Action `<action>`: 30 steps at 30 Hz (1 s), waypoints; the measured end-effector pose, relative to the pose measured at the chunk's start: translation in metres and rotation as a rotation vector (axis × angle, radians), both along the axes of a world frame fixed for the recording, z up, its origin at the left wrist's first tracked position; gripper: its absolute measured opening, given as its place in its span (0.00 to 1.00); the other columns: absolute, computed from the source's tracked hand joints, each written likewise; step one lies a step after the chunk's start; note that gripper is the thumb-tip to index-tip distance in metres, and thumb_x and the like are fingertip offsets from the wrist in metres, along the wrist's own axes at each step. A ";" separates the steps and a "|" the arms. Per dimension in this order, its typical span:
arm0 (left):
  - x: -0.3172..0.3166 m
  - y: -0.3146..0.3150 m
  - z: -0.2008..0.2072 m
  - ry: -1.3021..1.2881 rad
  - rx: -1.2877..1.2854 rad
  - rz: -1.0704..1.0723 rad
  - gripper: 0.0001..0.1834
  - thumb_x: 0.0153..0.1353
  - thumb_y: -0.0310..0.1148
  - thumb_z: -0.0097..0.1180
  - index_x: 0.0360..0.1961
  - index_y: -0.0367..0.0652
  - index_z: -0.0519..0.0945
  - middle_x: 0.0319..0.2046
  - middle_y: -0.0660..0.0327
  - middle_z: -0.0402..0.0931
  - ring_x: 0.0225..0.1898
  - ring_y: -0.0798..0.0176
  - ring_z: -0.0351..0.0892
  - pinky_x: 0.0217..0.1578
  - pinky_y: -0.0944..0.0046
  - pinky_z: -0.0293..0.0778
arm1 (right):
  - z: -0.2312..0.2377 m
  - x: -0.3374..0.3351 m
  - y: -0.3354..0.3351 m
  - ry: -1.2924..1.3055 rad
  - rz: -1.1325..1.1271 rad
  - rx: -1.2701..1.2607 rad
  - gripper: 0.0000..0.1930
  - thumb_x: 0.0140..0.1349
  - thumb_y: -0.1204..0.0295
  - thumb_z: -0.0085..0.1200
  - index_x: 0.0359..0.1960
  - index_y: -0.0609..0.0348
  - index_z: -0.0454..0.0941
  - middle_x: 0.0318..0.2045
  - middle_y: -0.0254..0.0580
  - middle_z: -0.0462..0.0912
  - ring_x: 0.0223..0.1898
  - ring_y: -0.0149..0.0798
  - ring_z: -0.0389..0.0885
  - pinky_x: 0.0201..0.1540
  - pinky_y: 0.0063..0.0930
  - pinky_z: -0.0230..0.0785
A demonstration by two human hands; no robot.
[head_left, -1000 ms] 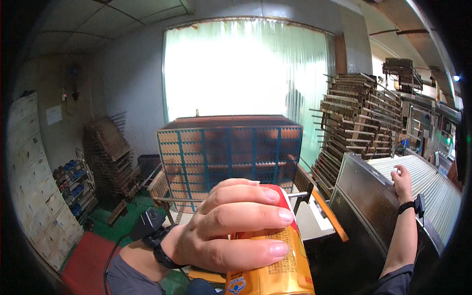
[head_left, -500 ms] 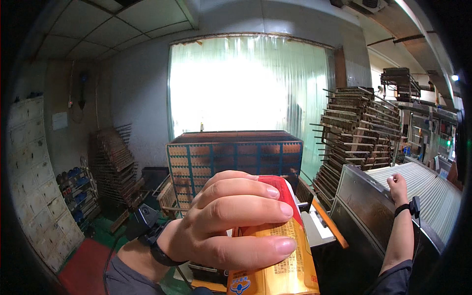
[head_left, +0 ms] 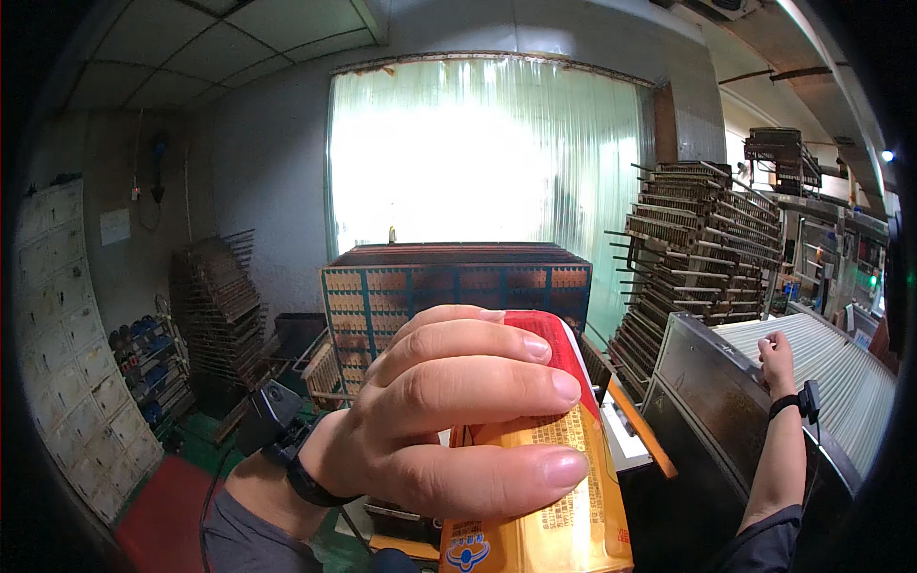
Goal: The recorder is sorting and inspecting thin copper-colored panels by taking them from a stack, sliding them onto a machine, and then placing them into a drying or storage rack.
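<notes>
Close in front of me, my left hand (head_left: 458,411) is wrapped over a red and gold carton (head_left: 554,530). Its fingers lie bent across the printed side, and the carton's lower end runs out of the picture. Over at the right, my right hand (head_left: 778,365) is curled closed above the edge of a machine with a bed of pale rollers (head_left: 812,355). Whatever its fingers may hold is too small to make out. Behind the carton stands a row of upright copper and green panels (head_left: 535,286), partly hidden by my left hand.
Beyond the panels hangs a bright clear strip curtain (head_left: 597,181). Tall stacks of slotted racks stand at the right (head_left: 688,239) and left (head_left: 215,306). Metal lockers (head_left: 72,334) line the left wall. An orange bar (head_left: 640,430) juts out beside the dark machine side (head_left: 707,382).
My left hand and the carton have risen slightly in view. The background has shifted up a little at the middle. My right hand stays near the roller bed, its fingers turned slightly.
</notes>
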State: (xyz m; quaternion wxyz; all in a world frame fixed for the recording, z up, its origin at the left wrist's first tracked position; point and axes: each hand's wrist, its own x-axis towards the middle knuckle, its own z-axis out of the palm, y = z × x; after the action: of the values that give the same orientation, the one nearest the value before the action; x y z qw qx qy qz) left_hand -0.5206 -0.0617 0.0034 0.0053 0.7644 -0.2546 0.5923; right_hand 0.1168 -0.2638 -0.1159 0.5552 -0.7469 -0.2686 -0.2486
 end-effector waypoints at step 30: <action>0.001 0.001 0.009 -0.017 0.056 0.048 0.33 0.49 0.35 0.75 0.53 0.67 0.69 0.53 0.62 0.73 0.55 0.56 0.75 0.60 0.52 0.69 | 0.017 -0.048 0.000 0.050 -0.021 -0.071 0.13 0.65 0.66 0.57 0.29 0.63 0.71 0.20 0.41 0.76 0.22 0.35 0.75 0.28 0.33 0.67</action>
State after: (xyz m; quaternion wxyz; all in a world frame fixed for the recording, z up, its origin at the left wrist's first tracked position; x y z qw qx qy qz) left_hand -0.5200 -0.0606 0.0126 -0.0326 0.7651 -0.2526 0.5914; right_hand 0.0692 -0.2635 -0.0992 0.5321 -0.7750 -0.2554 -0.2259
